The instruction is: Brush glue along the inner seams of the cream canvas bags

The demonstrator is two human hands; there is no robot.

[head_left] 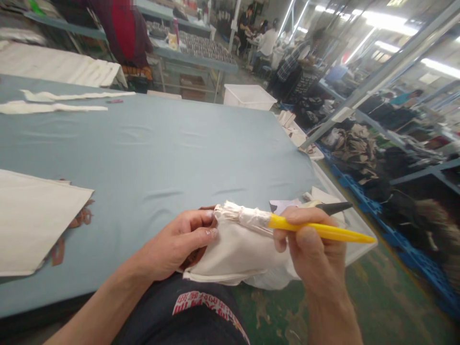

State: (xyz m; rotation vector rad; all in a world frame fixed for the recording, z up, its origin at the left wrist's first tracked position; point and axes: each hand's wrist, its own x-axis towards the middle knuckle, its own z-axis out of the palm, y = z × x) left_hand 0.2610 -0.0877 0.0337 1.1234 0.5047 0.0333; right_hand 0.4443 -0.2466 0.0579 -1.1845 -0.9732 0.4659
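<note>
My left hand (179,242) is closed, pinching the edge of a cream cloth bag (237,251) at the near edge of the blue-grey table (161,143). My right hand (311,249) grips a yellow stick-like tool (323,231) whose left end is wrapped in pale tape or cloth and pushed against the bag's bunched corner (230,211). A brown strap peeks out under the bag near my left fingers. The bag hangs partly over the table edge above my lap.
A folded cream cloth piece (32,220) with brown straps lies at the left. White fabric strips (53,101) lie at the far left. A white bin (249,96) stands past the table. Black scissors (334,207) rest at the right. Other people work in the background.
</note>
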